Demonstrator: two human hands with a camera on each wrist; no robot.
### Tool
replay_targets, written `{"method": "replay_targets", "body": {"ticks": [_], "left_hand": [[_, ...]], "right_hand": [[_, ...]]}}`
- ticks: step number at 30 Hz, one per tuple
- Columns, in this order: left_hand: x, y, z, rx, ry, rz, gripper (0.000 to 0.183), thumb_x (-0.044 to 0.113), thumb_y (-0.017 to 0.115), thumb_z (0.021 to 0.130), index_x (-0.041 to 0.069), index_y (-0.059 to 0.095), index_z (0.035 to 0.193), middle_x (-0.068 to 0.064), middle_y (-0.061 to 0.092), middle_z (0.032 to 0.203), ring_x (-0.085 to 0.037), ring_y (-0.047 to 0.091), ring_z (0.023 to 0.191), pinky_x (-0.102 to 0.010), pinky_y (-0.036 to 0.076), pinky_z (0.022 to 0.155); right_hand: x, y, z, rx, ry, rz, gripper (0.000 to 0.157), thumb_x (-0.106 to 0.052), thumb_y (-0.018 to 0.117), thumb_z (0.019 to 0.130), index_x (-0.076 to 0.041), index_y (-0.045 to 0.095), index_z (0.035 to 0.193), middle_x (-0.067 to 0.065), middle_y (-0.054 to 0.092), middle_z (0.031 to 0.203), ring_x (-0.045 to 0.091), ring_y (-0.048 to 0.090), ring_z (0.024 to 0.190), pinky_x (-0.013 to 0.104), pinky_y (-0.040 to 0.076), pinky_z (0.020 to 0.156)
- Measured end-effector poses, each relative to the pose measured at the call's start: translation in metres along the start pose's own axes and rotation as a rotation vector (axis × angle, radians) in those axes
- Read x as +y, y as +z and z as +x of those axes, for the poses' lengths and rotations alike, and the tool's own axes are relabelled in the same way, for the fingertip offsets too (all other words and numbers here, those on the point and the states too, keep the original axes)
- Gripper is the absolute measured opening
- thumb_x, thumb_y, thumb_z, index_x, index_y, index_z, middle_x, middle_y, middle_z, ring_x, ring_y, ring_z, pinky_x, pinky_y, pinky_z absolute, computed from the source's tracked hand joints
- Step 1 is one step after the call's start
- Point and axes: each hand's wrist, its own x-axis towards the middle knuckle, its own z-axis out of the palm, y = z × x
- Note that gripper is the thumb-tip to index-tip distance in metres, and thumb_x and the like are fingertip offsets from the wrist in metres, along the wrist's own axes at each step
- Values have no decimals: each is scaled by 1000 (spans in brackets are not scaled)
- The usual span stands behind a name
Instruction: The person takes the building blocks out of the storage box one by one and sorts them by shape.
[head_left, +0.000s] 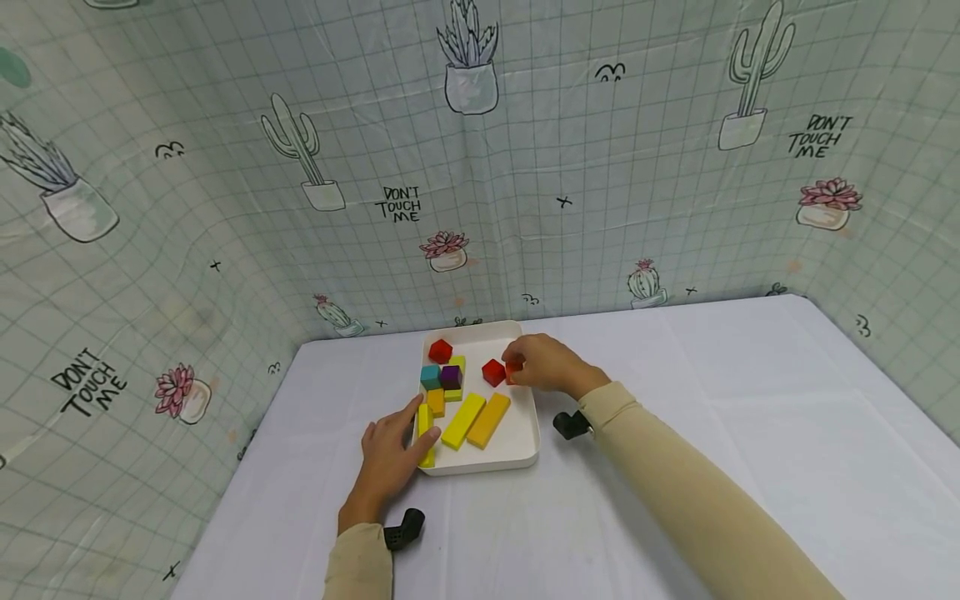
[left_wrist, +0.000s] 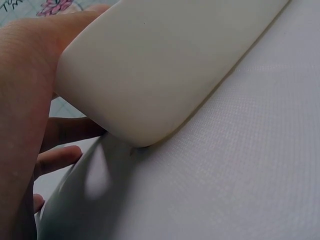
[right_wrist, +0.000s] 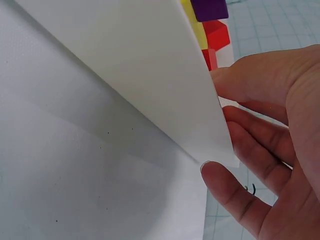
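Block [head_left: 510, 373], red, partly hidden by pinching right hand [head_left: 553, 365], left hand [head_left: 387, 454] gripping tray [head_left: 517, 450]

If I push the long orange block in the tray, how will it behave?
The long orange block will likely slide rather than roll, lying flat. Its straight edges suggest it's stiff. The raised rim of the tray should probably stop it.

Blocks [head_left: 464, 422] in tray [head_left: 517, 442] on table [head_left: 712, 375]

Long beige sleeves [head_left: 697, 492], small black angular wrist-worn cameras [head_left: 405, 529], bare fingers [right_wrist: 231, 191]
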Motion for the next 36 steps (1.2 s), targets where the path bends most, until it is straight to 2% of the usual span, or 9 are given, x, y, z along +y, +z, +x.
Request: {"method": "replay_targets", "body": {"ticks": [10, 18, 25, 36], "left_hand": [[2, -1, -1, -6, -3, 5, 74, 55, 60, 94, 20, 40, 156, -14, 51, 148, -38, 36, 139, -65, 3, 117], [2, -1, -1, 3, 6, 4, 73, 56, 60, 94, 20, 41, 155, -14, 51, 148, -39, 38, 138, -66, 5, 117], [2, -2, 0, -2, -6, 2, 74, 54, 61, 94, 21, 40, 156, -14, 50, 149, -39, 36, 139, -65, 3, 117], [3, -2, 0, -11, -31, -15, 74, 53, 62, 93, 22, 39, 156, -13, 50, 149, -38, 35, 140, -63, 2, 118]], "right_hand": [[1, 6, 6, 26, 19, -7, 32, -11, 72, 88, -6, 72, 119, 6, 64, 106, 22, 56, 91, 34, 54, 86], [-5, 5, 10, 32, 59, 2, 32, -9, 71, 87, -6, 72, 119, 5, 67, 101, 23, 57, 90, 34, 55, 84], [-8, 3, 13, 7, 126, 26, 37, -13, 74, 87, -5, 69, 123, 7, 68, 108, 24, 59, 95, 37, 56, 89], [-7, 3, 14, 3, 161, 31, 40, -10, 74, 87, -3, 67, 125, 9, 68, 112, 25, 59, 100, 39, 54, 95]]}}
